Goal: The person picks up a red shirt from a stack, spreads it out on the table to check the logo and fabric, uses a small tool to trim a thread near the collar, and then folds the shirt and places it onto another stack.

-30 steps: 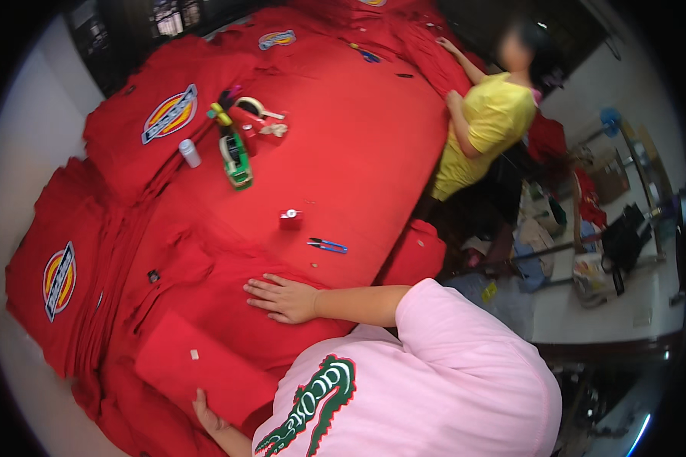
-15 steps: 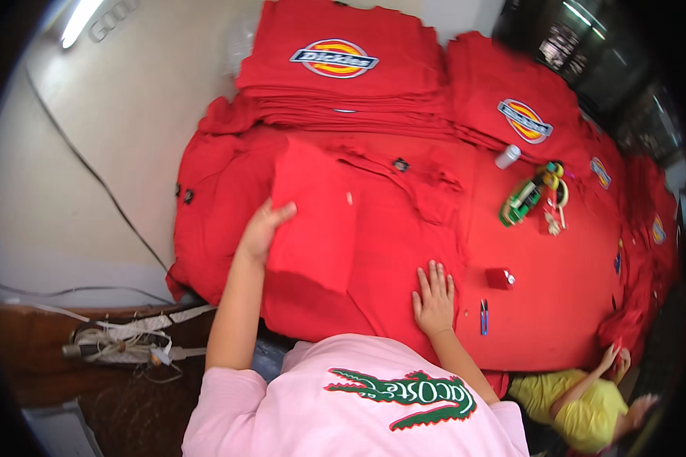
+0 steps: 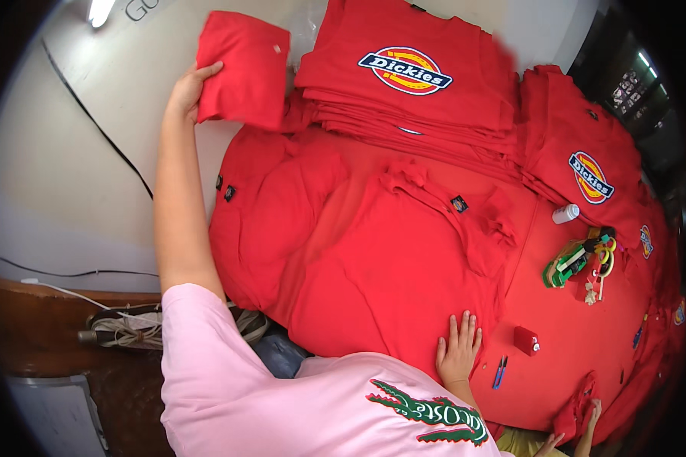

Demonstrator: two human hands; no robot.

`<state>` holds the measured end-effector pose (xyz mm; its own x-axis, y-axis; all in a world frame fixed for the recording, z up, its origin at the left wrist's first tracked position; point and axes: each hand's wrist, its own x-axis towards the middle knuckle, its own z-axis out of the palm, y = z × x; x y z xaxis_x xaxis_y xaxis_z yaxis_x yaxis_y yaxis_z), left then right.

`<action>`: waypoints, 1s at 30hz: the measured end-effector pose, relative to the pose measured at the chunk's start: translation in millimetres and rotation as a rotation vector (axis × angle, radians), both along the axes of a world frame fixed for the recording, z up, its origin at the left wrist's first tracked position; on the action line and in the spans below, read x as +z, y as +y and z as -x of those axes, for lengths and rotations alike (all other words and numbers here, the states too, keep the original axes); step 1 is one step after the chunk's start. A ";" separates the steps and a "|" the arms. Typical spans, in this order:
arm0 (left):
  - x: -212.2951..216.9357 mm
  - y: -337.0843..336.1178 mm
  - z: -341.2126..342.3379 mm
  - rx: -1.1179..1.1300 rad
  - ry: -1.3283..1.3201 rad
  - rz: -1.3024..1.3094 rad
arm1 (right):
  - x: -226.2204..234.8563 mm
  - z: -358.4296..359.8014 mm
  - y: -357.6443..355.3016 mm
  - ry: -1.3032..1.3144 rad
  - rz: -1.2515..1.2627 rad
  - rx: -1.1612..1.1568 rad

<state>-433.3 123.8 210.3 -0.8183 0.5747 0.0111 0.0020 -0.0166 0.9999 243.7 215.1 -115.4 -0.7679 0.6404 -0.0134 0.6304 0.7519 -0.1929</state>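
Note:
My left hand (image 3: 189, 87) is raised at the far left, its arm stretched out. It grips the side edge of a folded red shirt (image 3: 244, 72), held up in front of the wall and left of a tall stack. My right hand (image 3: 459, 349) lies flat, fingers spread, on the lower right edge of a red shirt (image 3: 389, 274) spread on the table with its neck label at the far side. Left of that lies a crumpled heap of red shirts (image 3: 267, 221) with dark labels.
A tall stack of red shirts (image 3: 411, 114) with a printed emblem stands at the back, another stack (image 3: 579, 145) to its right. On the red tabletop (image 3: 564, 388) are thread snips (image 3: 500, 373), a small red box (image 3: 525, 340), a white bottle (image 3: 565, 214) and a green tool holder (image 3: 568, 263). Another person's hands (image 3: 587, 426) hold red cloth.
My left hand has lifted the folded shirt up and away to the far left, uncovering the spread shirt. My right hand stays flat on it. The whole view has shifted.

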 end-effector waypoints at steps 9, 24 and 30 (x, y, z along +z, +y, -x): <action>-26.5 33.6 63.2 -0.125 -0.025 0.500 | -4.9 -1.4 3.6 -0.052 0.025 -0.007; -211.4 61.9 124.6 0.415 0.957 0.949 | -8.5 -1.6 3.4 -0.117 0.055 -0.050; -209.0 76.2 52.1 0.255 1.397 1.138 | -8.1 -0.8 5.4 -0.136 0.052 -0.041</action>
